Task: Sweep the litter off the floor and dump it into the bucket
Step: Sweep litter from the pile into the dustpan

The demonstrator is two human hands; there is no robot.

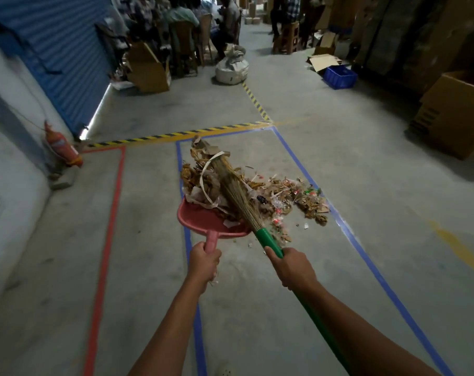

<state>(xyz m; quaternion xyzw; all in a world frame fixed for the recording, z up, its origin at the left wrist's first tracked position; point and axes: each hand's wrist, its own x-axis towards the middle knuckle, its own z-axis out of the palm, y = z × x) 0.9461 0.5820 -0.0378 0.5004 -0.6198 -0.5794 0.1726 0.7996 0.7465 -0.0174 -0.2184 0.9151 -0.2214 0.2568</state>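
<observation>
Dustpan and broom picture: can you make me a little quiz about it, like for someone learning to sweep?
1. True or false: the left hand holds the dustpan by its handle.
2. Pick one: the right hand grips the broom on a handle that is A red, B green, C yellow.
3. Fill the gap: right of the dustpan, more litter lies on the ___.

Key: 1 true. 2 B. 3 floor.

A smooth pink plastic dustpan [195,217] and a straw-bristled broom [234,189] with a glossy green handle, amid paper and cardboard litter [293,198] on a matt, rough concrete floor [339,164].
</observation>
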